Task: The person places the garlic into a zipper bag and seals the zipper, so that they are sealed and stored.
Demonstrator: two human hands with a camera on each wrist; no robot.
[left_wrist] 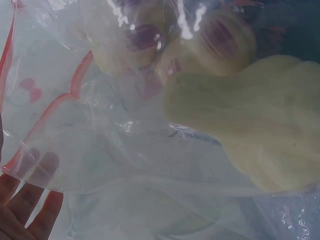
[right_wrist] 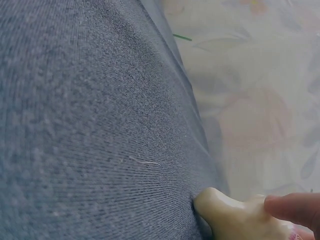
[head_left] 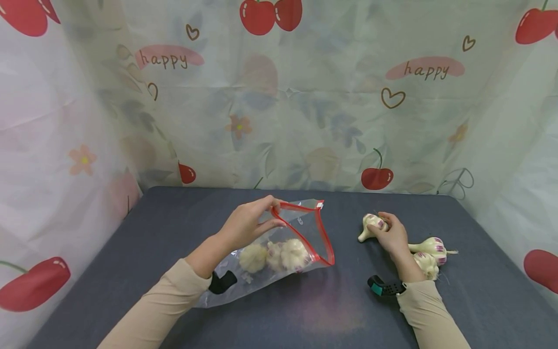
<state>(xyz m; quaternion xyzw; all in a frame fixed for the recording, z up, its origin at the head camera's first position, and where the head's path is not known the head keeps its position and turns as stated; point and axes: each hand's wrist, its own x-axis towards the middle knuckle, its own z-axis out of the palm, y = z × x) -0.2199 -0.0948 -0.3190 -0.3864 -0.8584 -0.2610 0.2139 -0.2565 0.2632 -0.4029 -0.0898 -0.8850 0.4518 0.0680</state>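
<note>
A garlic bulb (head_left: 371, 222), at the right of the table (head_left: 322, 315), is pinched between the thumb and fingers of the right hand (head_left: 394, 237). Its stem points down and toward the bag; whether the bulb is off the surface is hard to tell. The hold looks shallow on a smooth, rounded skin, so the bulb could slip and roll if the fingers ease.

The left hand (head_left: 250, 222) pinches the upper edge of the clear bag (head_left: 237, 288) between thumb and fingers. Only that edge is held, so the thin plastic could sag and narrow the opening, or slide out of the pinch. A knock against the red strip (head_left: 325, 237) could fold the mouth inward too.

The bag lies on its side, its mouth gaping to the right. Three garlic bulbs (head_left: 295, 254) are inside, the rightmost near the opening; raising the closed end might let it roll out. Two loose bulbs (head_left: 434, 248) lie together beside the right wrist, where a backward sweep of the forearm could push them.
</note>
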